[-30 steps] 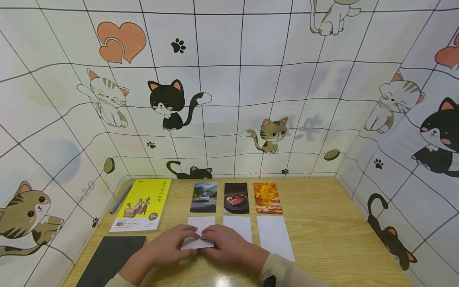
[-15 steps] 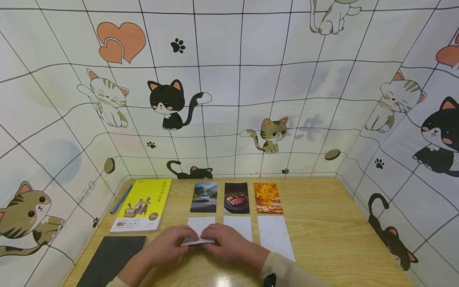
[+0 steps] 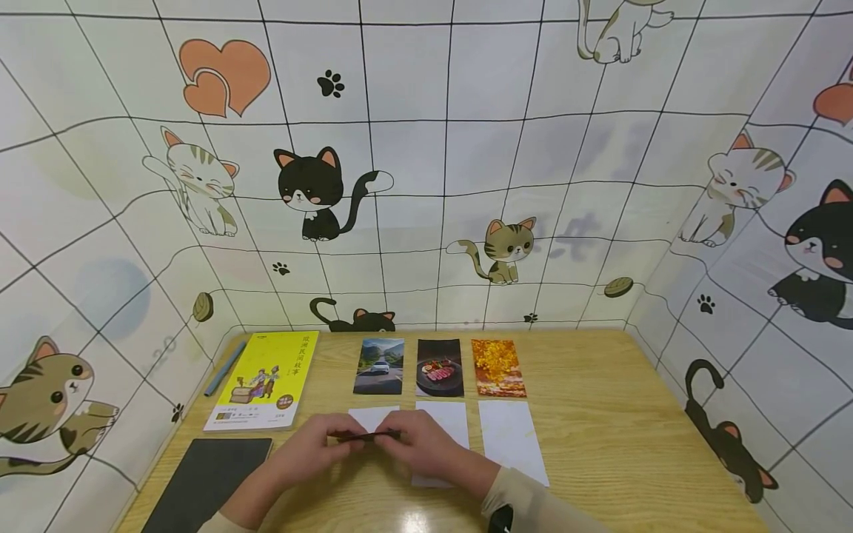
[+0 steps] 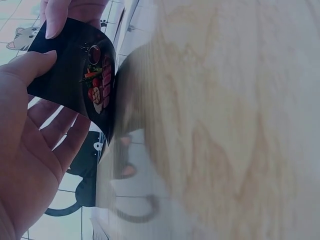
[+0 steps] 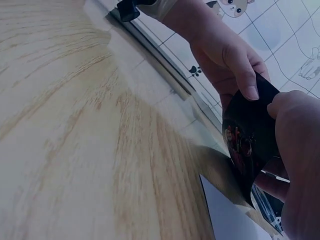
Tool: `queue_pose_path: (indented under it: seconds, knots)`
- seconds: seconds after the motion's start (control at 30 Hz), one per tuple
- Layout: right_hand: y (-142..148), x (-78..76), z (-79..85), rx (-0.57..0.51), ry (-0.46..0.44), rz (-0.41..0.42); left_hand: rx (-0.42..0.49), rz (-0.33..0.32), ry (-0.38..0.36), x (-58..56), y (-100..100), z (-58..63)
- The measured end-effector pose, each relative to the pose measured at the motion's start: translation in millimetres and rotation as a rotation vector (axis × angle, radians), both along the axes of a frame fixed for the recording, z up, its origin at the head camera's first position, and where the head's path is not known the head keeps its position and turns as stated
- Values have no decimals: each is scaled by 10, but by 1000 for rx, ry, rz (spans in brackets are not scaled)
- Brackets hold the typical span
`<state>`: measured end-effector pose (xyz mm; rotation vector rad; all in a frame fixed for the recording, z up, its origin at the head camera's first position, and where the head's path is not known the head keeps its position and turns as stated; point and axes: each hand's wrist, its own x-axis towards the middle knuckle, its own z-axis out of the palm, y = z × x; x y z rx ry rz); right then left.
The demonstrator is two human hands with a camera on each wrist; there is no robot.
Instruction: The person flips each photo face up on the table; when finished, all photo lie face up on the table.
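Both hands hold a photo card (image 4: 75, 65) between them, thumbs on its printed face. The face shows sliced meat and vegetables on a black ground. The card is tipped up, with its lower part bowed close to the tabletop. My left hand (image 3: 313, 448) grips one side edge; my right hand (image 3: 426, 444) grips the other. From the head view only a thin dark strip of the card shows. Just beyond the fingers lies a white card (image 3: 375, 416), partly covered by the hands. Another white card (image 3: 445, 422) lies partly beneath my right forearm.
Behind the hands lie a car picture (image 3: 378, 366), a food picture (image 3: 440, 363) and an autumn-leaves picture (image 3: 498, 368) in a row. A third white card (image 3: 513, 444) is right of the hands. A yellow book (image 3: 266, 381), blue pen (image 3: 224, 368) and black notebook (image 3: 206, 481) sit left.
The held card has been tipped up from showing its white back, so its dark printed side now faces the person. The hands have lifted slightly and stay close together.
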<state>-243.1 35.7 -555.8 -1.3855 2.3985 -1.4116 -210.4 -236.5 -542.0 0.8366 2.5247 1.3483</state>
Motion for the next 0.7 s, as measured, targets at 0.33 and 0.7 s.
queue_pose_path:
  seconds: [0.33,0.7]
  knots:
    - [-34,26,88,-88,-143,-77,60,55,-72,-14,19,74]
    - [-63,-34,124,-137,-208,-117,117,121,-49,-32,53,88]
